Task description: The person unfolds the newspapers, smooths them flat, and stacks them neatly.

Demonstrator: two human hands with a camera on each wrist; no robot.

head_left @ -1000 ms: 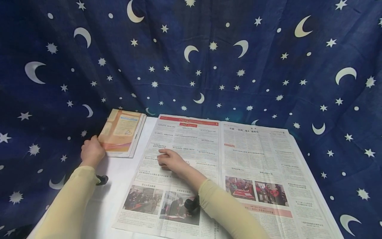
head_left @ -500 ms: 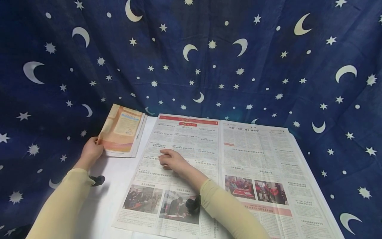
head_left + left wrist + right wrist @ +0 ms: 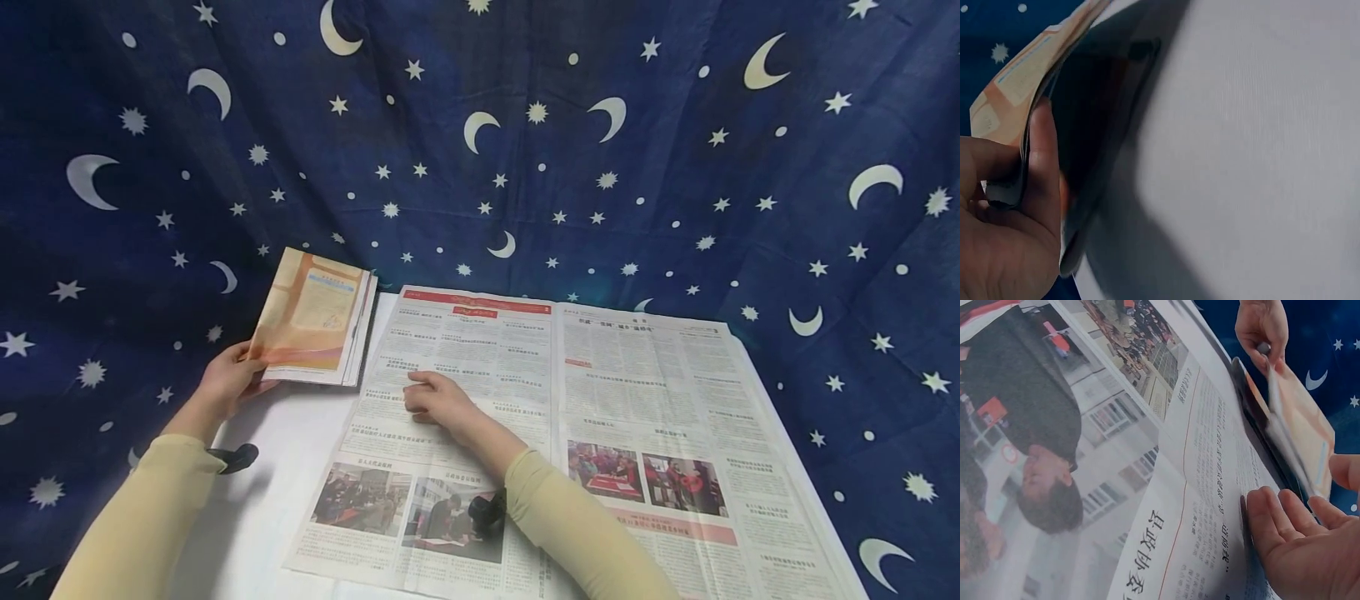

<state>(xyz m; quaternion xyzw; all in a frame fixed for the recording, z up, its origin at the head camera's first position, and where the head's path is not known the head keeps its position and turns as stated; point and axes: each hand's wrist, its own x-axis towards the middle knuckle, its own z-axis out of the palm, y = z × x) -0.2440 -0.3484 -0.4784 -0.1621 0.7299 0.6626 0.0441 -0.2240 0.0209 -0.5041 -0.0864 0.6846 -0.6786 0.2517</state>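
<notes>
My left hand [image 3: 225, 379] pinches the lower left corner of a stack of magazines [image 3: 318, 312] with an orange and cream cover. In the left wrist view, the thumb lies on the cover and a finger reaches underneath; a dark glossy lower part [image 3: 1094, 119] hangs apart below that finger. The stack is tilted, its near left side raised off the white table. My right hand [image 3: 442, 406] is over the left page of a spread newspaper [image 3: 495, 433]. Its fingers are relaxed and slightly bent in the right wrist view [image 3: 1304, 550], holding nothing.
The newspaper covers much of the white table [image 3: 262, 492], with bare tabletop between it and my left arm. A dark blue curtain [image 3: 480, 167] with moons and stars hangs behind and at both sides. Black wrist devices [image 3: 487, 508] sit near both sleeves.
My left hand, first at the side of the magazines, now grips their corner and has lifted and tilted them, shifting slightly right. The right hand has stayed nearly still.
</notes>
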